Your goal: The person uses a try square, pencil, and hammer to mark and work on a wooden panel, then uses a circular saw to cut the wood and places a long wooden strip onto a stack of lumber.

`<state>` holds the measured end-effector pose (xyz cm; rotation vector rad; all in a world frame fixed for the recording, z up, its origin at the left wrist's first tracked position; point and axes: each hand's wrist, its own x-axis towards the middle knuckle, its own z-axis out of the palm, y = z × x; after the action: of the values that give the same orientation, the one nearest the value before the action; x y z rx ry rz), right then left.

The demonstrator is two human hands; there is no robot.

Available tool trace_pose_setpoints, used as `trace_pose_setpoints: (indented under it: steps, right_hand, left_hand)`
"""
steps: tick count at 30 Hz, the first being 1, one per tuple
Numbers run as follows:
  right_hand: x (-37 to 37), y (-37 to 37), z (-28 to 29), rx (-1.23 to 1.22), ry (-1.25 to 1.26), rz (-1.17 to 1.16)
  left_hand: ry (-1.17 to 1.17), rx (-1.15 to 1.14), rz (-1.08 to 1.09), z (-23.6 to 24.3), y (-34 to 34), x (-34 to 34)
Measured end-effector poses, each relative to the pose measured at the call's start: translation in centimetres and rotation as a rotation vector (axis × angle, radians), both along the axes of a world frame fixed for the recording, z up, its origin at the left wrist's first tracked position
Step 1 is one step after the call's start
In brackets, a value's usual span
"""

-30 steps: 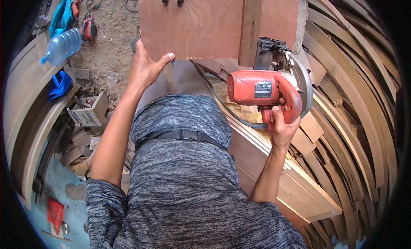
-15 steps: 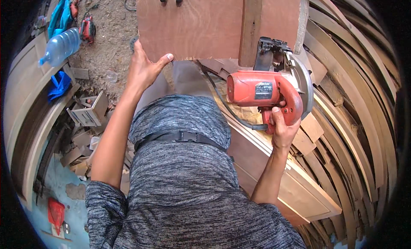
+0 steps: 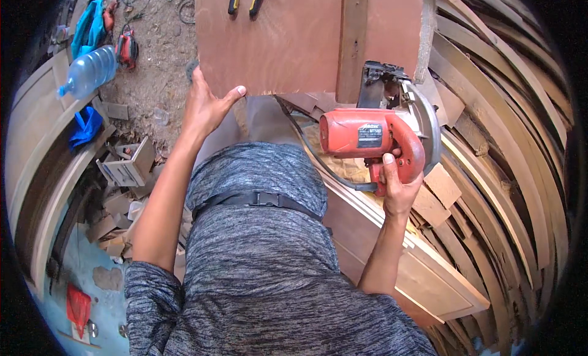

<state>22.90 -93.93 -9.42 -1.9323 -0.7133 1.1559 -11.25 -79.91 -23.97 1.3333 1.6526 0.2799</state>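
A red circular saw [image 3: 355, 132] is in my right hand [image 3: 402, 194], whose fingers wrap round its rear handle with the thumb on top. The saw's base touches or hangs just at the near right corner of a brown plywood board [image 3: 269, 50]; I cannot tell which. A darker wooden strip [image 3: 351, 44] runs along the board near the saw. My left hand [image 3: 207, 108] grips the board's near left corner, thumb on top and fingers at the side edge, partly hidden. A pair of yellow-and-black tool handles [image 3: 246, 2] lies on the board's far part.
A black cord [image 3: 318, 166] hangs from the saw past my waist. Long timber planks [image 3: 508, 111] are stacked on the right, with a panelled door [image 3: 441, 276] below. On the left are a blue water bottle [image 3: 92, 70], a red power tool [image 3: 127, 48] and wood offcuts [image 3: 113, 218].
The board and tool handles sit slightly lower in the picture, showing more of the handles. The saw appears slightly lower and further left. Both hands keep their hold.
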Motion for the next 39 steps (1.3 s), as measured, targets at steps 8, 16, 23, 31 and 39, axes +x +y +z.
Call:
trace_pose_setpoints:
  steps: [8, 16, 23, 31, 39]
  right_hand:
    - [0.6, -0.9, -0.4, -0.068, 0.020, -0.037]
    - [-0.1, -0.3, 0.0, -0.043, -0.025, -0.076]
    - [-0.1, -0.3, -0.4, -0.042, -0.090, -0.089]
    - [0.2, -0.3, -0.1, -0.045, -0.016, -0.071]
    - [0.0, 0.0, 1.0, -0.138, 0.014, -0.062]
  left_hand:
    - [-0.034, -0.084, 0.033, 0.2, 0.0, -0.2]
    - [0.000, 0.014, -0.008, 0.4, 0.1, 0.1]
    - [-0.021, -0.036, 0.034, -0.1, 0.1, 0.1]
    - [-0.006, -0.025, -0.021, 0.2, 0.3, 0.2]
    - [-0.081, -0.055, 0.056, -0.1, 0.0, 0.2]
